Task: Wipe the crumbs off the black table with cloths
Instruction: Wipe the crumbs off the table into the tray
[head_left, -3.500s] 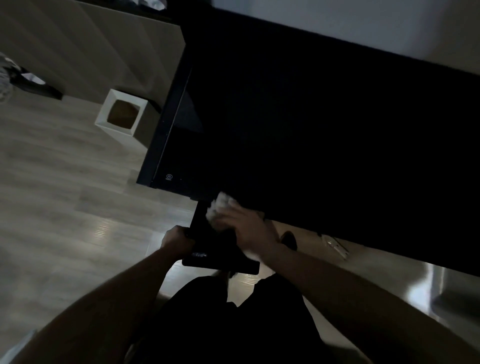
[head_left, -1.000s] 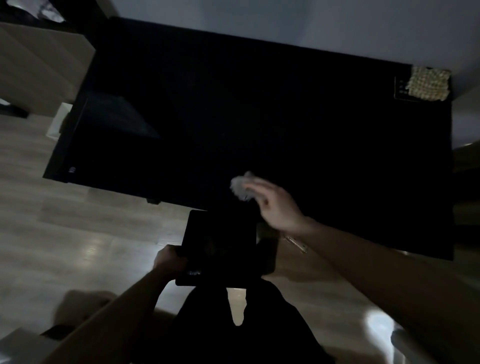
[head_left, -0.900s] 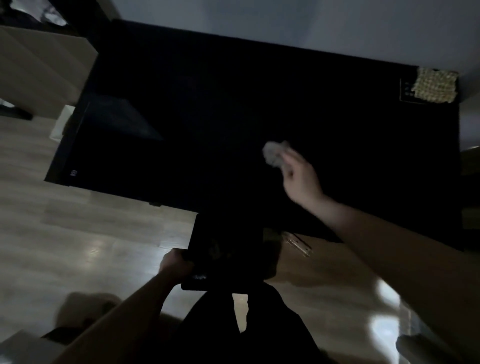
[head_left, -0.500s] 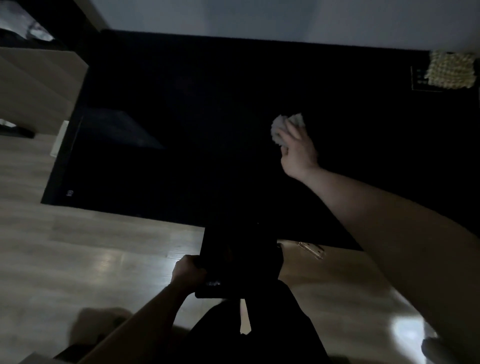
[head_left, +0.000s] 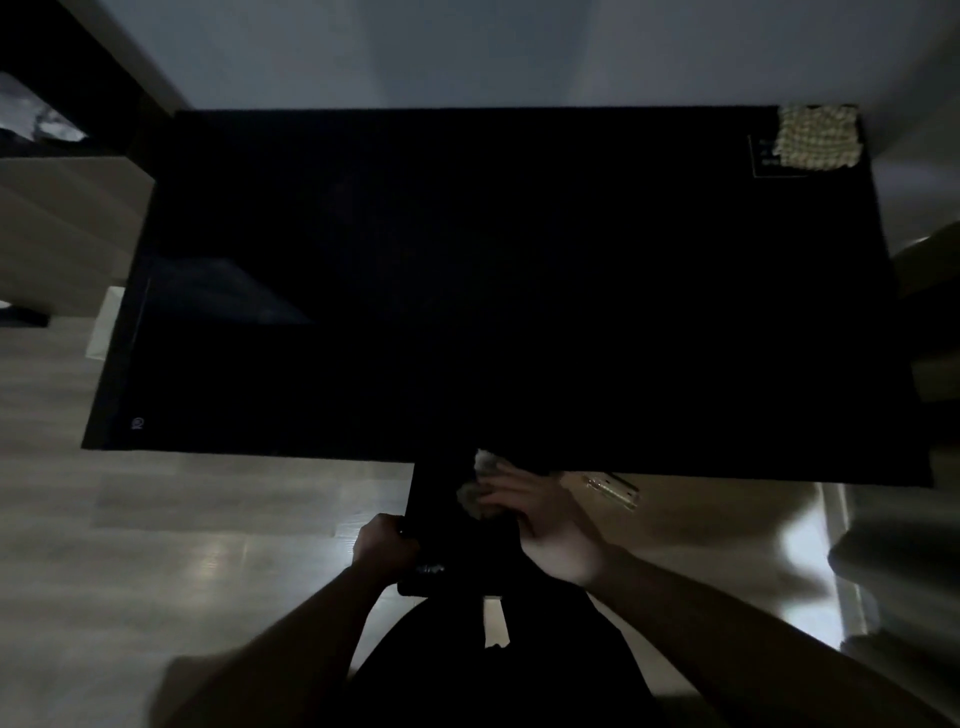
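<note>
The black table (head_left: 519, 291) fills the middle of the dim view. My right hand (head_left: 545, 525) grips a crumpled pale cloth (head_left: 475, 491) at the table's near edge, over a flat black tray (head_left: 452, 535). My left hand (head_left: 384, 540) holds that tray by its left side, just below the table's front edge. A second, knobbly beige cloth (head_left: 815, 136) lies on the far right corner of the table. Crumbs are too dark to make out.
A white bin (head_left: 106, 325) stands on the wooden floor left of the table. A small metal hinge-like piece (head_left: 613, 488) lies on the floor under the near edge. A pale wall runs behind the table. My dark-clothed legs are below the tray.
My right hand has swept the pale cloth from the table's middle back to the near edge, over the tray. The left hand keeps holding the tray.
</note>
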